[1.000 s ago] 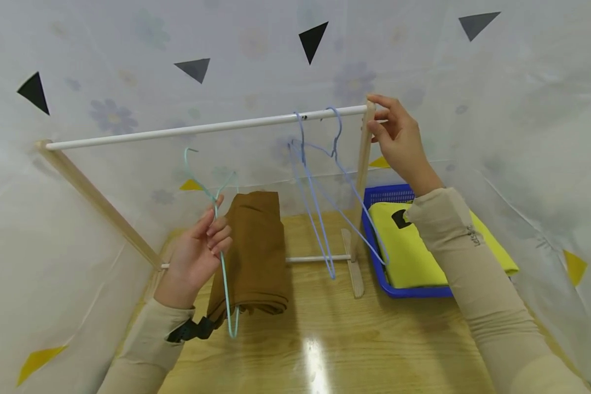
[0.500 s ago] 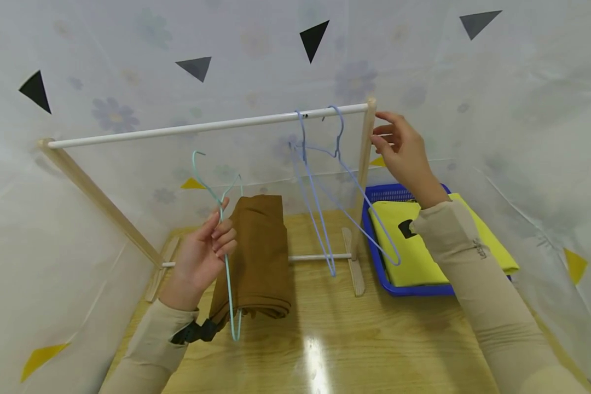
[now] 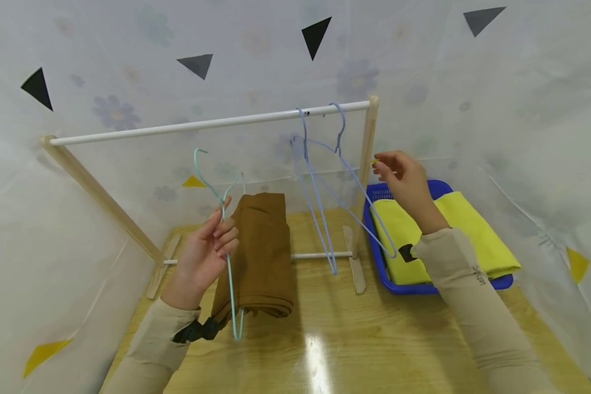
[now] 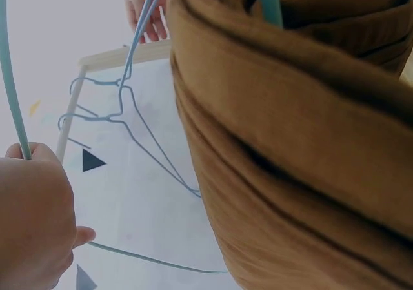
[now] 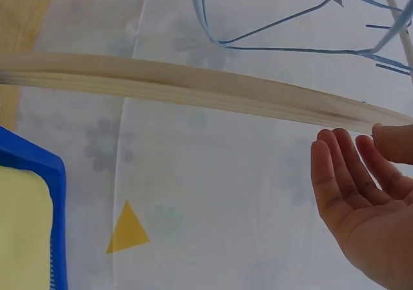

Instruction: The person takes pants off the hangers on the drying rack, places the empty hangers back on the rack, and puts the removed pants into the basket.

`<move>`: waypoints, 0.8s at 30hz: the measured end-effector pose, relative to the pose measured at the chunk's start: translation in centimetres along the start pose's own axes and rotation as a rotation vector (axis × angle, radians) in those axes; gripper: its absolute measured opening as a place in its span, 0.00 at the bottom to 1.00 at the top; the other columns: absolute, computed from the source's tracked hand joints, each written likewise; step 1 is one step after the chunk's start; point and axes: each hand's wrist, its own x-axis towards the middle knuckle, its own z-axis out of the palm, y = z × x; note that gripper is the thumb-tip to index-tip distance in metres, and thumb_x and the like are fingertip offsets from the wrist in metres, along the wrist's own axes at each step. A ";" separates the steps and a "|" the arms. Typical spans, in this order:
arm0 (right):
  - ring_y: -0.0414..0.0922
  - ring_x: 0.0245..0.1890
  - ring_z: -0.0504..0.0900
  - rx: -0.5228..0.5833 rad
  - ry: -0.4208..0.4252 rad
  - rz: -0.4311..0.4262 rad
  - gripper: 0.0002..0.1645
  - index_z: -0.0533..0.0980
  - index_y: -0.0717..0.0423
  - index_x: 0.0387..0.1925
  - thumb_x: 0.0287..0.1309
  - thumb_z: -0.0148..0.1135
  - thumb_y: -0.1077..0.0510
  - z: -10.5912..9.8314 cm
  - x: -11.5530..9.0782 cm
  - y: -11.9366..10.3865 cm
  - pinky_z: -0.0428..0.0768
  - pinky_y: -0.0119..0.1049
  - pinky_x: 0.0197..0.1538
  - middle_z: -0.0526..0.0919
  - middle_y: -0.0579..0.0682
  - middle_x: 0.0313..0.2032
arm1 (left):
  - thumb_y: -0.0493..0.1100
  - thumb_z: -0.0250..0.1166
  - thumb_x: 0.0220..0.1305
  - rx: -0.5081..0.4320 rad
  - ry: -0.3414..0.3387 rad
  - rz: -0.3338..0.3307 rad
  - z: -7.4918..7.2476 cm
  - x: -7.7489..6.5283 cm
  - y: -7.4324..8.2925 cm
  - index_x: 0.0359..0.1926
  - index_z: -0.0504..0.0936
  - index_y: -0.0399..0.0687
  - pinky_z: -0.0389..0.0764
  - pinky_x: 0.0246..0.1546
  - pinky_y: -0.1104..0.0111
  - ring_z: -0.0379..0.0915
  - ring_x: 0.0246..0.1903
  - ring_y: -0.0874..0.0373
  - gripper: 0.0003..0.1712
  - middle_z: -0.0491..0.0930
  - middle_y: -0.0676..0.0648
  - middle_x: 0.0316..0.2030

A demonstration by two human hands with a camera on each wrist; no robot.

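My left hand (image 3: 204, 254) grips a mint-green wire hanger (image 3: 231, 284) near its neck, with the hook pointing up below the rack's rod. Folded brown trousers (image 3: 258, 251) hang over that hanger; in the left wrist view the brown cloth (image 4: 290, 141) fills the right side. My right hand (image 3: 406, 180) holds nothing, its fingers loosely bent just right of the rack's wooden post (image 3: 369, 137). In the right wrist view the fingertips (image 5: 332, 135) are right at the post's edge. Two blue hangers (image 3: 315, 202) hang bare from the right part of the white rod (image 3: 202, 126).
A blue basket (image 3: 404, 289) with folded yellow cloth (image 3: 477, 235) stands on the wooden table (image 3: 374, 339), right of the rack. The rack's lower bar (image 3: 320, 255) runs behind the trousers. Pale plastic sheeting (image 3: 256, 49) with dark triangles surrounds the table on three sides.
My right hand has let go of the post's top and moved down along its right side, toward the basket. The left hand holds the hanger almost still, shifted slightly right.
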 end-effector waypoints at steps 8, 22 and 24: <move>0.32 0.35 0.80 0.117 -0.050 0.096 0.15 0.74 0.74 0.49 0.69 0.53 0.64 1.2 -2.8 2.0 0.79 0.21 0.39 0.82 0.64 0.40 | 0.42 0.31 0.79 -0.006 0.004 0.001 0.3 -0.2 -0.1 0.66 0.55 0.51 0.46 0.23 0.74 0.37 0.22 0.63 0.19 0.48 0.54 0.25; 0.34 0.33 0.83 0.302 -0.123 0.346 0.16 0.68 0.83 0.46 0.68 0.52 0.67 5.1 -8.9 5.2 0.81 0.26 0.38 0.83 0.61 0.35 | 0.42 0.30 0.79 -0.005 0.014 0.000 0.8 -0.2 -0.5 0.65 0.56 0.51 0.46 0.22 0.74 0.37 0.21 0.63 0.19 0.48 0.54 0.25; 0.40 0.35 0.83 0.294 -0.171 0.383 0.17 0.68 0.82 0.46 0.68 0.52 0.66 5.9 -9.6 6.4 0.83 0.30 0.41 0.82 0.64 0.37 | 0.42 0.31 0.79 -0.006 0.015 -0.001 0.8 -0.2 -0.5 0.66 0.56 0.51 0.46 0.22 0.74 0.37 0.21 0.63 0.19 0.48 0.54 0.25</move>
